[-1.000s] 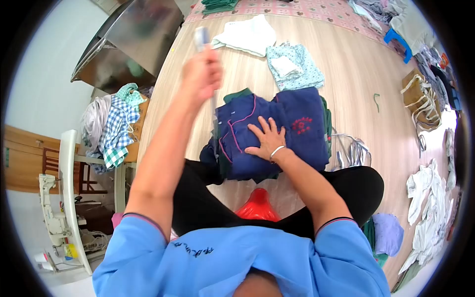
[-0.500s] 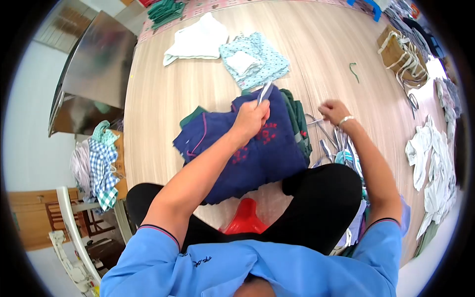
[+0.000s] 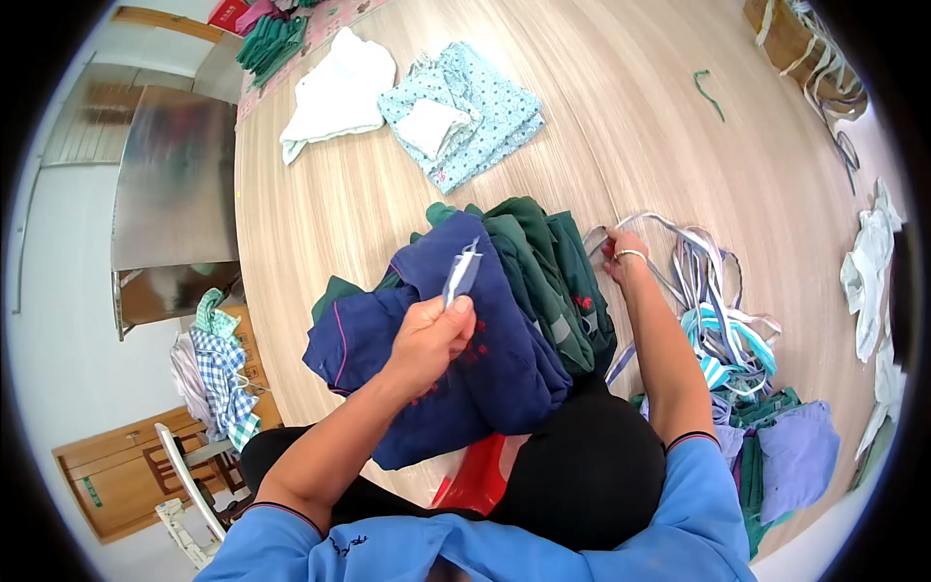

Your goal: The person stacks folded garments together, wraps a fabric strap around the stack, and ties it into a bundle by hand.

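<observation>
My left hand is closed on one end of a pale blue-grey and white cloth strip above a stack of folded navy garments. Pink piping and red embroidery show on the navy cloth. Dark green garments lie folded against the stack's right side. To the right of them, my right hand, with a bracelet at its wrist, has its fingers closed on a grey-white strap. That strap belongs to a tangled bundle of straps on the wooden surface.
Folded white cloth and light-blue patterned cloth lie on the wooden surface. A green cord is at upper right, near a brown box with straps. Purple cloth lies lower right. Something red shows between my legs.
My left hand first swung right over the stack with the strip, then moved lower left. My right hand left the stack and took hold of a strap. The view has shifted.
</observation>
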Demonstrator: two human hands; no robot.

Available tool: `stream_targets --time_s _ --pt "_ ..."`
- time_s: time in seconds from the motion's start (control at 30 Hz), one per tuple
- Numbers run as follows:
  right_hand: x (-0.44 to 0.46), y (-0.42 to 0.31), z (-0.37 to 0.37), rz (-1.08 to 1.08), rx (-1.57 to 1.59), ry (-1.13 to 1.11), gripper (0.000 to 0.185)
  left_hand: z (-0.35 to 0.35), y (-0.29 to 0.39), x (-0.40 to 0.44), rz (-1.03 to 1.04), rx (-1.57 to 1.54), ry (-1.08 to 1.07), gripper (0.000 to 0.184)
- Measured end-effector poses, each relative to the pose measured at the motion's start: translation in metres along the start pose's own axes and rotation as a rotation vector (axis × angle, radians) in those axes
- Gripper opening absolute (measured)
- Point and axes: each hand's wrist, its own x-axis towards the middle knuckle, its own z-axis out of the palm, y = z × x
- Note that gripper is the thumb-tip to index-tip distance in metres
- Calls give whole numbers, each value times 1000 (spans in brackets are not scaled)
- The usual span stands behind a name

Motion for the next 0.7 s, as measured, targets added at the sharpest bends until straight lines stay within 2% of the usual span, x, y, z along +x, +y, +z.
stream_targets --time_s 0.03,0.1,0.13,0.17,0.23,0.3,0.37,0.43,0.47,0.5,0.53,0.57,0.6,0.63,0.7 --pt "-9 -4 4 -1 3 0 11 -2 3 -3 24 -36 -1 37" --pt "-31 -16 8 109 577 -198 13 -3 13 -14 97 -37 40 37" --pt "-41 -27 0 121 718 -358 25 -6 21 -21 113 -99 39 37" --pt "-53 -33 -4 127 721 -358 25 -10 28 -29 126 -159 36 37" --pt "-91 -42 -1 -43 486 -333 34 -11 41 -49 191 -168 60 38" --pt "-126 -27 15 22 512 -317 41 -11 50 -66 227 -163 73 38" --pt "-151 -9 38 -105 406 -339 41 -4 63 -78 263 -174 -33 37" --pt "-176 1 54 -203 254 -472 42 36 65 -64 351 -118 -157 34" --pt "-179 2 55 -223 210 -516 43 54 62 -46 429 -24 -285 31" --pt "-175 5 58 -306 162 -441 42 69 68 -29 346 164 -297 30" --pt "-170 9 61 -384 110 -359 42 77 60 5 473 578 -213 29" --pt "-157 13 58 -334 128 -301 42 77 25 50 597 538 -152 29" --pt "-151 7 45 -204 210 -365 42 71 -17 89 507 390 -146 29" --pt "-152 2 38 -215 202 -371 42 74 -50 110 531 294 -149 31" --pt "-158 -2 31 -119 265 -391 41 72 -34 97 558 521 -69 32"
